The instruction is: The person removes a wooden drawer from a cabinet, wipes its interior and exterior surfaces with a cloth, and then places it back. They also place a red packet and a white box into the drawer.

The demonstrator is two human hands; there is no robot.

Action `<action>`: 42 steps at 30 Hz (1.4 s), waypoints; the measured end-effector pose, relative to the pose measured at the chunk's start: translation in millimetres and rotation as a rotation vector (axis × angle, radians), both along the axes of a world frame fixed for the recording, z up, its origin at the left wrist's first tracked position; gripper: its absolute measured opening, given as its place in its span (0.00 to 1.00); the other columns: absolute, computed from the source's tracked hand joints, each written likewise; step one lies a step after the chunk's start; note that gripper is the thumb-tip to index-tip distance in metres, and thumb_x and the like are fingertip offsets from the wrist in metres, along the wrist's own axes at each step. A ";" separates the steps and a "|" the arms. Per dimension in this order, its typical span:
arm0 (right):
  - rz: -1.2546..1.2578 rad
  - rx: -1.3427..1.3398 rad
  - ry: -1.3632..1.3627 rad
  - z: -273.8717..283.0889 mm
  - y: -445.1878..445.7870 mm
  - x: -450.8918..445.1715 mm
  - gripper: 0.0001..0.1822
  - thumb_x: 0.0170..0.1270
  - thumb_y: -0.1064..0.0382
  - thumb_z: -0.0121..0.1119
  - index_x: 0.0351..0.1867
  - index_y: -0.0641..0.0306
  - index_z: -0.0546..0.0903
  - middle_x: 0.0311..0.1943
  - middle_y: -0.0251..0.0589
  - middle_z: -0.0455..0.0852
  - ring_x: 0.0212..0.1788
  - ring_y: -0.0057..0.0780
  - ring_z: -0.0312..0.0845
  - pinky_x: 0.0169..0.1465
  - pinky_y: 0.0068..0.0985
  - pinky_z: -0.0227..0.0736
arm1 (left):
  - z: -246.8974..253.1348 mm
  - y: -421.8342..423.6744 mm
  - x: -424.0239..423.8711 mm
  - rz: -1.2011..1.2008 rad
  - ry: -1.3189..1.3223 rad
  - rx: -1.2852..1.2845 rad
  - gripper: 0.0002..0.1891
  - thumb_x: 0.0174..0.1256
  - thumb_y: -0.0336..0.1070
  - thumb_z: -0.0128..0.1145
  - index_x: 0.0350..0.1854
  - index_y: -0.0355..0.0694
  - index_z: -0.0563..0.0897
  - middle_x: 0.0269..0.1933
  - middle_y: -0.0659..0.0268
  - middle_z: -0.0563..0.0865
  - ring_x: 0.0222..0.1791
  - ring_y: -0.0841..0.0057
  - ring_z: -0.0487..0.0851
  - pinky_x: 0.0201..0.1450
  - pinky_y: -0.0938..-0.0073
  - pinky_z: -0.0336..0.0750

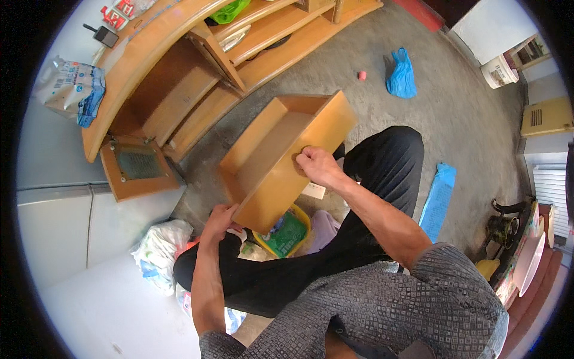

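A light-brown wooden drawer (287, 148) is held up in front of me, tilted, with nothing visible inside. My right hand (319, 165) closes on the middle of its front panel, where a knob seems hidden under the fingers. At the panel's lower left corner, my left hand (220, 220) grips the edge and supports the drawer from the side. Beyond it stands a wooden cabinet (179, 89) with an open compartment. The cabinet's glass-paned door (141, 166) hangs open on the left.
Beneath the drawer, a yellow basket (307, 220) holds a green package (287, 238). Plastic bags (163, 247) sit by the white refrigerator (58, 224) on my left. On the concrete floor are a blue bag (402, 74), a pink cup-like object (362, 76) and a flat blue package (438, 199).
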State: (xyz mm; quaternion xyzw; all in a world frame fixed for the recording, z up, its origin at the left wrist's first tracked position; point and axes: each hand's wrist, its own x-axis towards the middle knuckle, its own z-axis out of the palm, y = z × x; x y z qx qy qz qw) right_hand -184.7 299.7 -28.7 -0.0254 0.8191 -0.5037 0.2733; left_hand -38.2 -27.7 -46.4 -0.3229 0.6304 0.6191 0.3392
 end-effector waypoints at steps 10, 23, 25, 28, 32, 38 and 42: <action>0.013 0.348 0.135 41.5 53.0 -40.4 0.26 0.67 0.45 0.53 0.43 0.67 0.89 0.43 0.64 0.90 0.49 0.59 0.88 0.57 0.46 0.79 | 5.1 47.5 -63.7 -0.090 0.041 0.118 0.25 0.76 0.50 0.60 0.54 0.26 0.86 0.51 0.51 0.91 0.48 0.64 0.92 0.54 0.65 0.89; -0.008 0.427 0.357 59.9 64.7 -71.7 0.26 0.71 0.44 0.55 0.35 0.69 0.89 0.32 0.64 0.88 0.41 0.61 0.87 0.47 0.48 0.80 | -4.9 52.9 -124.9 -0.244 0.018 0.241 0.31 0.76 0.60 0.58 0.59 0.32 0.86 0.56 0.55 0.90 0.54 0.67 0.90 0.56 0.62 0.88; 0.015 0.371 0.384 60.9 55.2 -77.0 0.30 0.74 0.41 0.55 0.35 0.70 0.88 0.31 0.64 0.88 0.41 0.62 0.87 0.46 0.47 0.80 | -4.9 43.1 -127.9 -0.206 0.037 0.245 0.34 0.75 0.64 0.57 0.58 0.31 0.85 0.54 0.53 0.90 0.53 0.65 0.90 0.57 0.60 0.87; -0.060 0.181 0.334 59.3 44.3 -90.8 0.34 0.77 0.37 0.54 0.33 0.72 0.86 0.25 0.52 0.87 0.32 0.44 0.86 0.41 0.39 0.79 | 4.0 32.4 -135.9 -0.108 0.054 0.211 0.40 0.74 0.71 0.53 0.57 0.29 0.85 0.51 0.49 0.91 0.50 0.60 0.91 0.58 0.59 0.87; -0.097 -0.114 0.353 47.8 50.7 -105.9 0.26 0.79 0.47 0.55 0.31 0.71 0.85 0.23 0.41 0.84 0.28 0.27 0.80 0.37 0.31 0.76 | 25.0 29.5 -137.7 0.011 0.067 0.174 0.47 0.72 0.79 0.44 0.63 0.33 0.82 0.54 0.48 0.88 0.55 0.58 0.89 0.61 0.53 0.83; -0.332 0.227 0.713 31.7 121.5 -147.7 0.21 0.72 0.51 0.64 0.31 0.71 0.85 0.25 0.49 0.87 0.25 0.38 0.80 0.36 0.35 0.77 | 43.8 53.2 -125.7 0.306 0.224 0.116 0.53 0.72 0.83 0.38 0.71 0.29 0.72 0.60 0.45 0.85 0.60 0.56 0.86 0.62 0.49 0.81; -0.423 0.383 0.978 25.8 151.8 -203.1 0.25 0.68 0.46 0.68 0.45 0.72 0.87 0.41 0.52 0.91 0.41 0.39 0.87 0.46 0.36 0.79 | 52.1 65.9 -113.9 0.207 0.330 0.060 0.43 0.78 0.70 0.49 0.74 0.31 0.70 0.64 0.52 0.83 0.64 0.62 0.83 0.66 0.54 0.78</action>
